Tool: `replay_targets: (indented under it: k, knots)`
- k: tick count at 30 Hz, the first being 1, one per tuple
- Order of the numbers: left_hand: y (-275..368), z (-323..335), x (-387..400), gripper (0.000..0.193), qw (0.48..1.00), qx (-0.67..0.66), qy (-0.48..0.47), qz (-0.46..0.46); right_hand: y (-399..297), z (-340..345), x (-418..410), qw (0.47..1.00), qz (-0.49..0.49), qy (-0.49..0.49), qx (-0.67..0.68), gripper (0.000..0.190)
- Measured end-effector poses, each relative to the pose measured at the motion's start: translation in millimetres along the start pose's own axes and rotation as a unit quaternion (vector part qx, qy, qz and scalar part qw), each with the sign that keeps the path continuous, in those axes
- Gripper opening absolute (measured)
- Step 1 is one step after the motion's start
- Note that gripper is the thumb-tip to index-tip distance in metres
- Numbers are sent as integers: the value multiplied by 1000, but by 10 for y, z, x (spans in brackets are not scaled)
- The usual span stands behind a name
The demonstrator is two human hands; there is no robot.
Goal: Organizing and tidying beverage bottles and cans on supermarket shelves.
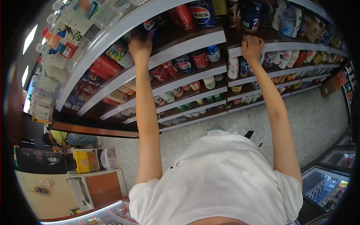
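My left hand [140, 48] reaches over the front edge of a drink shelf. Its fingers are blurred and partly in shadow, beside a dark blue Pepsi container [150, 25]. Whether they hold anything cannot be told. Just left of that hand stands a white package with a colourful ring pattern [119, 54]. My right hand [252, 48] lies over the white front strip [277, 46] of the neighbouring shelf section, fingers curled over the edge. Behind it stands a dark blue bottle [251, 17]. Red cans [184, 17] and a large Pepsi pack or bottle [203, 13] stand between the hands.
Lower shelves hold many cans and bottles [184, 63]. Clear bottles [42, 95] line the left top. A person [60, 137] is behind the shelf end, near a yellow carton [85, 161] on a counter. Glass-topped freezers [327, 182] stand at right; a cardboard box [333, 85] sits farther off.
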State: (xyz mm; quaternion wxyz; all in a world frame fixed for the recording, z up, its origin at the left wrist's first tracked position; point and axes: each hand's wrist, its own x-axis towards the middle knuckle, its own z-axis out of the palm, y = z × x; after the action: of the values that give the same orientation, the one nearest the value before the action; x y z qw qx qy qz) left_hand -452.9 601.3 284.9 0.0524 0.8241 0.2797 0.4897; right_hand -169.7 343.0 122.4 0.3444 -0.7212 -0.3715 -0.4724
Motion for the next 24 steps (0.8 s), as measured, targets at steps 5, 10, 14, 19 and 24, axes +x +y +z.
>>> replay_targets:
  k: [5,10,14,19,24]
  knots:
    - [35,270,86,42,998,-56,4,20,-5,-11,10,1000,-7,-9,-11,17]
    - [8,460,197,59,994,-108,-22,9,-47,-1,38,999,-19,-14,-27,18]
    - [-12,423,107,48,978,-207,-1,26,-91,-10,33,999,-26,-22,-34,19]
    - [77,44,-92,49,968,-248,-2,-25,19,-68,-3,998,-23,-33,-51,20]
    - [-151,60,136,71,944,-253,-197,-75,-5,-65,23,998,-27,-35,-47,20]
